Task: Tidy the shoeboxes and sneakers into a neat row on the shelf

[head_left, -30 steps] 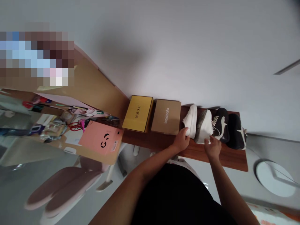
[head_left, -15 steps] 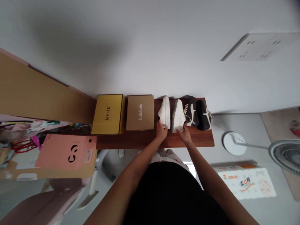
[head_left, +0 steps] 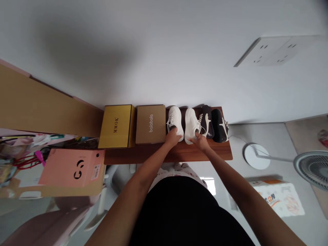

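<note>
left grip (head_left: 173,137) pinching white sneaker (head_left: 175,122) | right grip (head_left: 201,142) pinching second white sneaker (head_left: 191,124) (both on wooden shelf (head_left: 143,155))

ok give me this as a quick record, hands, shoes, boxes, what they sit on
left hand: on a white sneaker
right hand: on a second white sneaker
beside them: a black sneaker, another black sneaker
boxes: a yellow box, a brown box
surface: a wooden shelf

2 white sneakers (head_left: 183,124) now upright (laces up)
</note>
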Demonstrator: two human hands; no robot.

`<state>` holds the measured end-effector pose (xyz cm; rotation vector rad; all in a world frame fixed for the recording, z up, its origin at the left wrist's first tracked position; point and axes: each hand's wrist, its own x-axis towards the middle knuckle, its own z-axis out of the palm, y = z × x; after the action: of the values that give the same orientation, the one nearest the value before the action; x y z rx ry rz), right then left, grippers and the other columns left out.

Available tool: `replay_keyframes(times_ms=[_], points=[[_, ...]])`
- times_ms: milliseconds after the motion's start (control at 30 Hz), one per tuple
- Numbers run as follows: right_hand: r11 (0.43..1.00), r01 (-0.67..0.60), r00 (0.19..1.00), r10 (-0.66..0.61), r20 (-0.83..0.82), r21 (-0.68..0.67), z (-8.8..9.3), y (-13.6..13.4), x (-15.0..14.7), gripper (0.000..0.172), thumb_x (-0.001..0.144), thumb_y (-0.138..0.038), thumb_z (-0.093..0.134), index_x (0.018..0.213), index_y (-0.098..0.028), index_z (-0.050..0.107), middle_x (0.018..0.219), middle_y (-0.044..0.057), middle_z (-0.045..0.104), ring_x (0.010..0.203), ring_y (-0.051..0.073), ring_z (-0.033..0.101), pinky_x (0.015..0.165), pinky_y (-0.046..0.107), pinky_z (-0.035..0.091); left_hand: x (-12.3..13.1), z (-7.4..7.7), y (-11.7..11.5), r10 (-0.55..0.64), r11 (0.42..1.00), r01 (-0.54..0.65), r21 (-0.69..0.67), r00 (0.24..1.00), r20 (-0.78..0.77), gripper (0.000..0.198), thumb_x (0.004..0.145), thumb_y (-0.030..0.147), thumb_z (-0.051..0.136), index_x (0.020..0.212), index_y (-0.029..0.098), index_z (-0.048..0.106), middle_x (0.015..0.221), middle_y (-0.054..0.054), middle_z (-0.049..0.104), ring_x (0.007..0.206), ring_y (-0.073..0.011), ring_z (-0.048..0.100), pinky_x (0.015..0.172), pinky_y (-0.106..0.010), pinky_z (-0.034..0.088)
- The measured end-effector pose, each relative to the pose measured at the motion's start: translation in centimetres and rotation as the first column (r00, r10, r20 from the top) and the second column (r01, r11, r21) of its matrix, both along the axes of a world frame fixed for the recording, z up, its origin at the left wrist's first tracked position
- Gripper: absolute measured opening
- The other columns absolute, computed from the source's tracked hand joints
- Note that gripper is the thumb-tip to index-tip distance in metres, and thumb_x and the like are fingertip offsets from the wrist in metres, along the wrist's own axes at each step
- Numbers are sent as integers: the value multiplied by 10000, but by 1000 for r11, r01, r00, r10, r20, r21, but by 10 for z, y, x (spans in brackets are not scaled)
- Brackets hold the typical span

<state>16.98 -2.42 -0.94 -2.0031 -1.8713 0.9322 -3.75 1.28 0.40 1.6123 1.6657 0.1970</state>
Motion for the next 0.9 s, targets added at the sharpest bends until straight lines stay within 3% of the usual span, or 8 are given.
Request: replay_keyframes(times_ms=[133,267,467,767,900], points=[[987,-162,951,160,264,-15,16,11,-16,327,889,-538,651,835,-215,634,899,79,736,830,231,682,657,269,424,5,5,-2,-105,993,110,46,990,-99,286,859,222,701,1124,179,601,1175,-149,659,1144,-312,641,1013,-381,462],[959,-267,884,282,372,-92,24,19,-29,249,938,-441,613,970,-199,662,1047,134,742,955,263,699,727,286,448,14,1,-5,-128,986,143,84,979,-161,302,899,185,629,1197,152,597,1195,-182,648,1186,-325,622,1064,-390,449],[926,-341,826,378,418,-164,24,29,-38,236,967,-358,566,1066,-164,657,1106,186,729,1015,279,697,791,299,482,28,-8,-7,-76,993,89,79,985,-152,276,944,133,505,1198,107,608,1200,-233,639,1174,-351,630,1062,-452,449],[897,-373,799,440,410,-236,19,39,-39,220,984,-288,525,1082,-150,665,1104,198,728,1021,296,706,829,327,509,44,-20,-4,-31,996,48,79,978,-206,314,987,152,404,1225,108,605,1167,-199,660,1116,-304,661,1031,-420,483],[895,-374,801,445,401,-244,13,41,-39,245,995,-260,484,1080,-141,680,1076,209,727,996,292,705,842,346,515,50,-21,-3,8,999,-1,37,983,-185,306,993,146,409,1214,113,618,1200,-233,648,1120,-329,667,1020,-449,479]])
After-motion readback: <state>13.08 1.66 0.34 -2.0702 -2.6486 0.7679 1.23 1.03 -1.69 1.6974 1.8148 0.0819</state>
